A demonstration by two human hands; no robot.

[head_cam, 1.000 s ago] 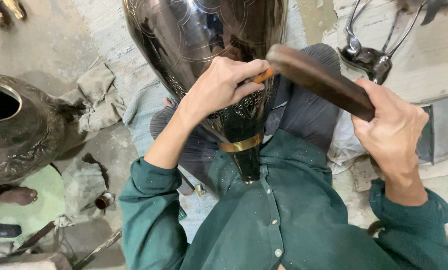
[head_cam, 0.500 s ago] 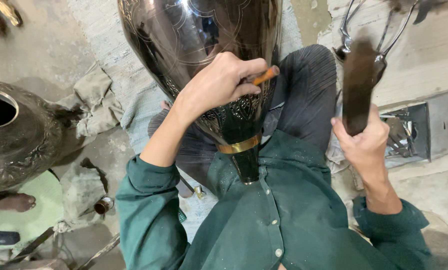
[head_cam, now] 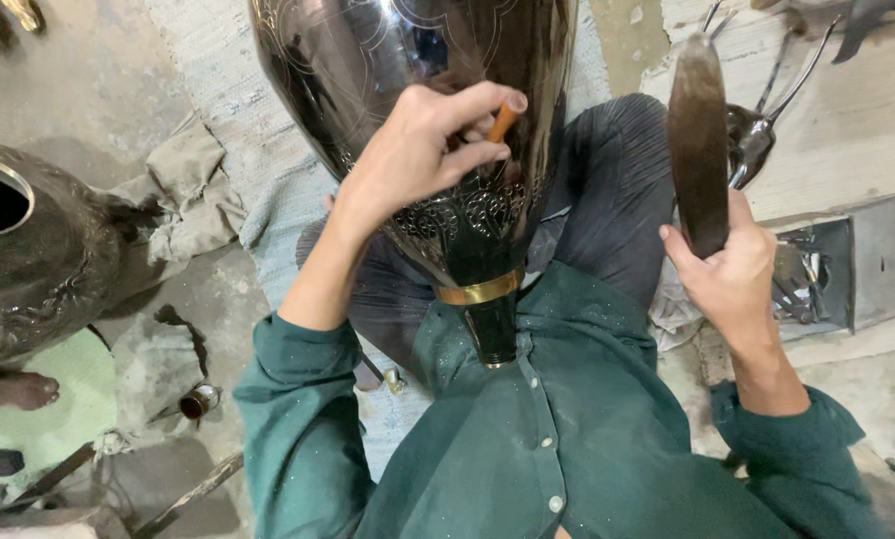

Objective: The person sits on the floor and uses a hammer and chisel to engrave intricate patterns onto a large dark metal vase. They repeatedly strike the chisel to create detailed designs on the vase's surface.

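Vases: two; one dark engraved vase (head_cam: 407, 90) lies across the lap, neck with its gold band toward the chest; a second vase (head_cam: 28, 260) stands at left.
Left hand (head_cam: 422, 150): rests on the lap vase, fingers pinching one orange chisel (head_cam: 504, 120).
Right hand (head_cam: 732, 274): closed round one dark mallet (head_cam: 697, 140), held upright, apart from the vase.
Tray (head_cam: 857, 265): one, grey, beside the right hand.
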